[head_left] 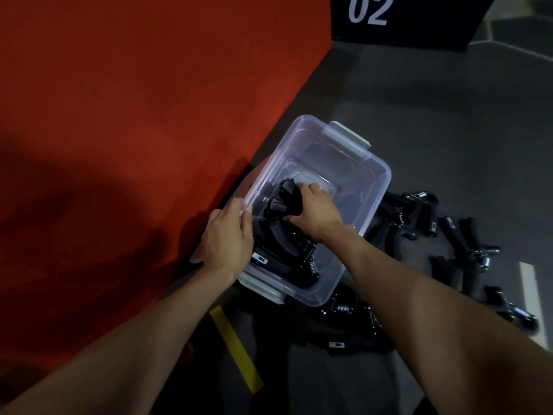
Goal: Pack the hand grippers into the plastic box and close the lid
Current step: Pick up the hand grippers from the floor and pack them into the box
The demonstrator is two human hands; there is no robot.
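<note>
White "02" reads clear on the black block up top. Small white labels on the grippers, too tiny to read. The clear plastic box sits open on the grey floor, hard against the red mat. My left hand grips its near-left rim, fingers curled over the edge. My right hand is down inside, closed around a black hand gripper, atop others with coiled steel springs. More loose grippers lie scattered just right of the box.
</note>
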